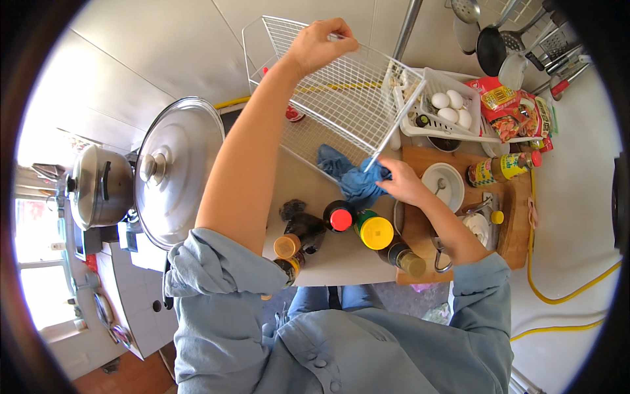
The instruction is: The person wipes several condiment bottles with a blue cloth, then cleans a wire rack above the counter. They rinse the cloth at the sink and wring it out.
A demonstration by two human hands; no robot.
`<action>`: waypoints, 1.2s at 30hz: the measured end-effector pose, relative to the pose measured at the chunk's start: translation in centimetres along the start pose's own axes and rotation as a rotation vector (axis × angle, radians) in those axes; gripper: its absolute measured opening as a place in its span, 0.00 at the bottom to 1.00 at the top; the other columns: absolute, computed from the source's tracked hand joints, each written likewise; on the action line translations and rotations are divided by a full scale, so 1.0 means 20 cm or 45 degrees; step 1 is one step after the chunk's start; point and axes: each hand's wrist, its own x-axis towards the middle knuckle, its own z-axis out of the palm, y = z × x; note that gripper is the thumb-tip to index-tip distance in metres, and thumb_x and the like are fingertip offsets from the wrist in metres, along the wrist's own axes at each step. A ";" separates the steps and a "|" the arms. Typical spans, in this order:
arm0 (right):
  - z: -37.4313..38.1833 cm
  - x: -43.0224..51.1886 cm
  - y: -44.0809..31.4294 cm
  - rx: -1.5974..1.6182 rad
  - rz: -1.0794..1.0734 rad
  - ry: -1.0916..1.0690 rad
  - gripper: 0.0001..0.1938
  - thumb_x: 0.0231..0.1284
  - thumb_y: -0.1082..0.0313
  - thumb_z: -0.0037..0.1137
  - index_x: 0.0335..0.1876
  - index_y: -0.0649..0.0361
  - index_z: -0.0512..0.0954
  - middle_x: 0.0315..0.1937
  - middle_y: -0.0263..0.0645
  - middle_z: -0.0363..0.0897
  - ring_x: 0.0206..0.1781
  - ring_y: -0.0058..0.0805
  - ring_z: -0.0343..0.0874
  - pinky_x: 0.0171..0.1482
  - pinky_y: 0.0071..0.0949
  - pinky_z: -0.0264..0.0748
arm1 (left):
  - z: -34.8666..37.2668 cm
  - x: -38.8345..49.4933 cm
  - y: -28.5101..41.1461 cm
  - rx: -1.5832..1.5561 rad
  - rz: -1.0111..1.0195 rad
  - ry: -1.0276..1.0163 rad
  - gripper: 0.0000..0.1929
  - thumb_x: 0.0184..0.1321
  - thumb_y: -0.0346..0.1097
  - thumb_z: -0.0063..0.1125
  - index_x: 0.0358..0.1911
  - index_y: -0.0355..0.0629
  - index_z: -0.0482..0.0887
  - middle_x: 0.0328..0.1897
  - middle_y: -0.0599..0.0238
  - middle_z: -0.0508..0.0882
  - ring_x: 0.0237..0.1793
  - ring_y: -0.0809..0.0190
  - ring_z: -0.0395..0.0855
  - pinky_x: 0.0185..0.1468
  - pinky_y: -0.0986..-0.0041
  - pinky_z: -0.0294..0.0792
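A white wire basket [339, 83] is held tilted above the counter. The fingers of my left hand [324, 43] are curled over its far upper rim. My right hand [402, 182] holds a blue cloth [362, 184] against the basket's near lower corner, and part of the cloth hangs below the wires. Just in front of the cloth stand a red-capped bottle [340, 219], a yellow-lidded container [376, 232] and a dark bottle with a gold cap [412, 263]. A brown-capped jar [287, 246] is farther left.
A white plastic tray [428, 132] with several eggs [448, 114] and food packets [502, 106] is at the right. Below it, a wooden cutting board [512, 197] carries a white bowl [450, 180] and a sauce bottle [502, 167]. A large metal lid [182, 182] stands left, near a pot [110, 187].
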 end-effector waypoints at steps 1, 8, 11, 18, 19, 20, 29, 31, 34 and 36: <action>0.00 0.02 -0.05 -0.002 -0.066 -0.102 0.21 0.45 0.78 0.55 0.51 0.62 0.76 0.46 0.53 0.77 0.50 0.50 0.76 0.50 0.39 0.73 | -0.02 0.00 0.00 0.028 -0.026 -0.018 0.18 0.47 0.48 0.60 0.37 0.44 0.83 0.41 0.64 0.84 0.45 0.58 0.79 0.57 0.65 0.67; -0.07 -0.03 0.10 -0.397 0.078 -0.219 0.20 0.45 0.78 0.51 0.47 0.54 0.80 0.39 0.49 0.81 0.47 0.49 0.79 0.48 0.39 0.75 | 0.00 -0.05 0.03 0.316 0.113 0.029 0.22 0.51 0.56 0.61 0.42 0.48 0.81 0.51 0.67 0.79 0.56 0.59 0.73 0.61 0.59 0.61; -0.11 0.03 0.05 -0.089 0.160 0.116 0.16 0.45 0.72 0.56 0.45 0.57 0.79 0.38 0.49 0.81 0.44 0.48 0.80 0.45 0.40 0.75 | 0.07 -0.14 0.06 0.562 0.320 0.239 0.31 0.44 0.66 0.62 0.46 0.52 0.82 0.59 0.64 0.76 0.64 0.55 0.66 0.64 0.36 0.48; 0.12 0.22 0.23 0.074 0.252 0.322 0.24 0.48 0.69 0.59 0.55 0.58 0.75 0.41 0.53 0.80 0.47 0.50 0.79 0.48 0.39 0.74 | 0.39 -0.25 0.30 0.682 0.414 0.305 0.39 0.38 0.61 0.69 0.56 0.53 0.74 0.60 0.59 0.72 0.66 0.48 0.62 0.65 0.37 0.54; 0.15 0.23 0.25 0.154 0.221 0.341 0.25 0.48 0.68 0.59 0.56 0.58 0.75 0.42 0.54 0.80 0.47 0.50 0.79 0.49 0.38 0.73 | 0.39 -0.24 0.29 0.647 0.401 0.289 0.39 0.38 0.58 0.70 0.56 0.52 0.74 0.59 0.59 0.71 0.65 0.48 0.63 0.65 0.41 0.56; 0.17 0.25 0.28 0.126 0.213 0.344 0.24 0.48 0.68 0.59 0.56 0.58 0.75 0.42 0.54 0.80 0.47 0.50 0.79 0.49 0.38 0.73 | 0.39 -0.22 0.29 0.609 0.390 0.272 0.38 0.37 0.55 0.70 0.56 0.52 0.74 0.59 0.58 0.71 0.64 0.48 0.64 0.65 0.46 0.58; -0.11 0.09 -0.03 0.213 0.192 0.181 0.20 0.42 0.71 0.57 0.46 0.66 0.76 0.33 0.45 0.82 0.36 0.32 0.81 0.43 0.28 0.74 | 0.39 -0.13 0.20 0.465 0.491 0.234 0.35 0.37 0.46 0.68 0.56 0.52 0.73 0.55 0.56 0.73 0.65 0.48 0.64 0.63 0.52 0.66; -0.24 -0.01 -0.14 0.258 0.347 0.203 0.18 0.42 0.73 0.56 0.44 0.67 0.77 0.31 0.38 0.81 0.34 0.22 0.78 0.40 0.23 0.74 | 0.34 -0.11 0.26 0.409 0.512 0.122 0.36 0.41 0.42 0.67 0.59 0.45 0.69 0.56 0.51 0.71 0.62 0.45 0.65 0.65 0.54 0.61; -0.35 -0.17 -0.23 0.883 0.166 0.479 0.21 0.40 0.77 0.54 0.47 0.65 0.76 0.35 0.35 0.80 0.36 0.21 0.78 0.41 0.23 0.76 | 0.34 -0.07 0.26 0.394 0.562 0.113 0.40 0.40 0.46 0.70 0.59 0.40 0.68 0.57 0.46 0.69 0.62 0.41 0.64 0.67 0.58 0.59; -0.49 -0.22 -0.36 1.110 0.053 0.570 0.23 0.40 0.78 0.53 0.50 0.65 0.75 0.37 0.36 0.80 0.37 0.24 0.79 0.43 0.24 0.77 | 0.35 -0.07 0.24 0.399 0.551 0.119 0.40 0.39 0.49 0.71 0.58 0.41 0.68 0.58 0.44 0.69 0.64 0.40 0.62 0.67 0.59 0.59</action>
